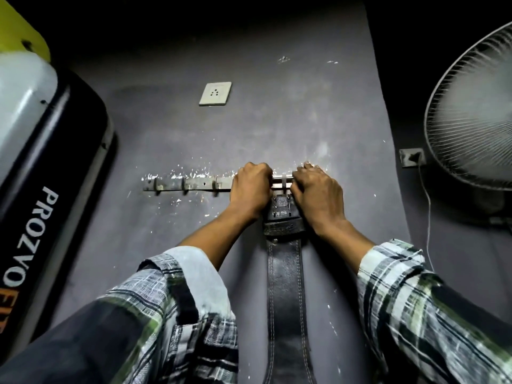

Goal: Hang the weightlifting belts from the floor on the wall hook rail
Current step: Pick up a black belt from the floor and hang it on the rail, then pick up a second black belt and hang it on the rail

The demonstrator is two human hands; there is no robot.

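Both hands, left and right, clench the belt top at a hook on the rail. If the buckle sits shallow, letting go could drop it.

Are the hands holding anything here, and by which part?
Both the left hand and right hand grip the black leather weightlifting belt at its top buckle end, one each side, against the metal wall hook rail.
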